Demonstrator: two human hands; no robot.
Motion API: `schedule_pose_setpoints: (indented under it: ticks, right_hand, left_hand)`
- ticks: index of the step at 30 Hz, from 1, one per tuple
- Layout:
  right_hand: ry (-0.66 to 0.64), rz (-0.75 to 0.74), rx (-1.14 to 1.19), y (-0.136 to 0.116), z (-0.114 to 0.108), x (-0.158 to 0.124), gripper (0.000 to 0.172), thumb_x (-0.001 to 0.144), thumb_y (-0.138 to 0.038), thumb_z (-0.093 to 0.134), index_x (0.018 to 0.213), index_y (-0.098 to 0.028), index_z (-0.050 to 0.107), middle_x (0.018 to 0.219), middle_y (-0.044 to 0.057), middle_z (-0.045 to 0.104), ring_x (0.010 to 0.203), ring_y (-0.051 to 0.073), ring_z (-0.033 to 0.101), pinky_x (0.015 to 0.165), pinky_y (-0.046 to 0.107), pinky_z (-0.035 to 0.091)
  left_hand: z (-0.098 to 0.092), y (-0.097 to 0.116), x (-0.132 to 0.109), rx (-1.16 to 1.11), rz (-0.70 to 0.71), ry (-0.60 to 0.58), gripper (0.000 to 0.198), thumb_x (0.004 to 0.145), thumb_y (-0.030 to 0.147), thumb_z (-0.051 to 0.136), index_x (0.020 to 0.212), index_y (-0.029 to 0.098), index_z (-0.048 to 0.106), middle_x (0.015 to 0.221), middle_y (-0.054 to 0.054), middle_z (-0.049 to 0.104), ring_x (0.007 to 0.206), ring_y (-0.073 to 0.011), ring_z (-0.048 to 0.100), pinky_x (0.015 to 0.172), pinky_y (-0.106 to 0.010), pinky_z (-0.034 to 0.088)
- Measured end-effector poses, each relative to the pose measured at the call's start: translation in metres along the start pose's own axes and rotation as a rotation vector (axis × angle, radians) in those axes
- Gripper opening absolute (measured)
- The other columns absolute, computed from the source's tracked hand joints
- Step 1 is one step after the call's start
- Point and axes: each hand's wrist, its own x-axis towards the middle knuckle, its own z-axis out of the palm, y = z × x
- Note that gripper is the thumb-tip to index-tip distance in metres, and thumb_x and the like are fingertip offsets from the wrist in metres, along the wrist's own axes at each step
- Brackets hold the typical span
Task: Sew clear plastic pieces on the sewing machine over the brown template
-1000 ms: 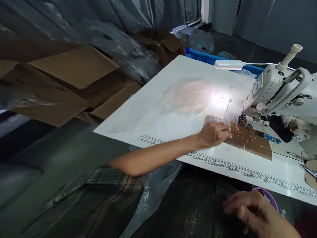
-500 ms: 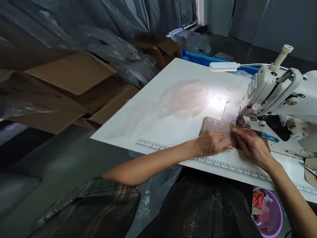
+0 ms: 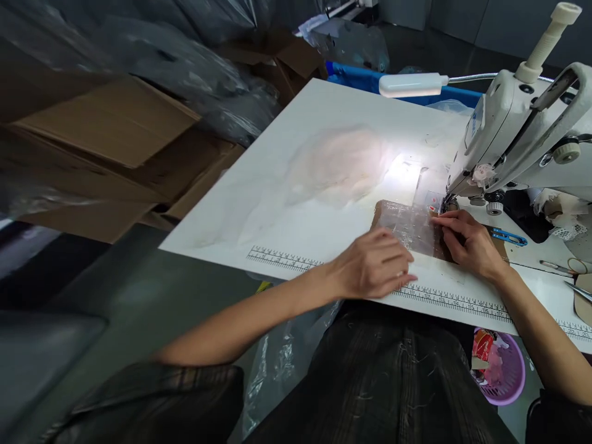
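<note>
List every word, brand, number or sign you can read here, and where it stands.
"13", "14", "15", "16": on the printed ruler; its other numbers are too small to be sure.
Blue label on the sewing machine: too blurred to read.
Red packet in the purple basket: unreadable.

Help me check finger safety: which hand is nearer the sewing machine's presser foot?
The right hand: it sits close beside the presser foot, while the left hand is farther off, near the ruler along the table's edge.
</note>
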Motion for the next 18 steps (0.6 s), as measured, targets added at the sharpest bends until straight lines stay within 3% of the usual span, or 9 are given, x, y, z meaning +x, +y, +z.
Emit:
schedule_pose_setpoints:
  ticks: [4,7,9,12,15,18]
  right_hand:
    - [-0.021,0.089,0.121,-0.007,-0.008,0.003,0.030,0.088,-0.023,0.048,0.102,-0.025,0.073,0.103,0.006,0.070,0.102,0.023,0.065,0.094,0.044,0.051]
    - [-0.039,0.123,0.138,-0.008,-0.010,0.000,0.025,0.084,-0.023,0.049,0.095,-0.023,0.072,0.096,0.006,0.070,0.088,0.020,0.065,0.085,0.040,0.051]
    - [-0.029,0.180,0.155,-0.008,-0.009,-0.003,0.020,0.083,-0.026,0.051,0.092,-0.020,0.069,0.085,0.004,0.068,0.071,0.016,0.060,0.072,0.035,0.050]
    - [-0.026,0.263,0.245,-0.008,-0.007,-0.008,0.019,0.082,-0.032,0.057,0.092,-0.018,0.065,0.071,0.000,0.061,0.057,0.011,0.049,0.054,0.027,0.043]
    - [-0.045,0.271,0.317,-0.011,-0.002,-0.009,0.026,0.080,-0.040,0.066,0.093,-0.018,0.064,0.069,-0.001,0.058,0.057,0.011,0.048,0.051,0.026,0.040]
    - [-0.031,0.277,0.350,-0.014,0.004,-0.008,0.027,0.081,-0.044,0.068,0.091,-0.020,0.064,0.068,-0.001,0.059,0.057,0.011,0.049,0.052,0.026,0.040]
  left_hand:
    - [0.007,-0.026,0.018,-0.129,-0.081,-0.215,0.023,0.100,0.031,0.051,0.098,0.016,0.068,0.102,-0.009,0.072,0.091,-0.0182,0.064,0.082,-0.035,0.053]
    - [0.016,-0.034,0.034,-0.245,-0.090,-0.300,0.018,0.096,0.028,0.057,0.095,0.016,0.070,0.103,-0.010,0.069,0.095,-0.0189,0.064,0.081,-0.033,0.054]
    - [0.021,-0.037,0.041,-0.347,-0.142,-0.292,0.017,0.096,0.025,0.057,0.090,0.017,0.071,0.099,-0.008,0.070,0.089,-0.0166,0.065,0.078,-0.030,0.054]
    - [0.021,-0.043,0.046,-0.537,-0.314,-0.188,0.016,0.094,0.021,0.057,0.089,0.016,0.071,0.096,-0.005,0.071,0.087,-0.0133,0.066,0.080,-0.027,0.054]
    - [0.018,-0.047,0.047,-0.706,-0.513,-0.101,0.011,0.089,0.022,0.064,0.086,0.016,0.073,0.094,-0.004,0.073,0.087,-0.0118,0.067,0.079,-0.024,0.053]
    - [0.015,-0.049,0.046,-0.835,-0.625,-0.096,0.009,0.083,0.026,0.070,0.083,0.018,0.075,0.092,-0.002,0.074,0.084,-0.0119,0.068,0.075,-0.023,0.052]
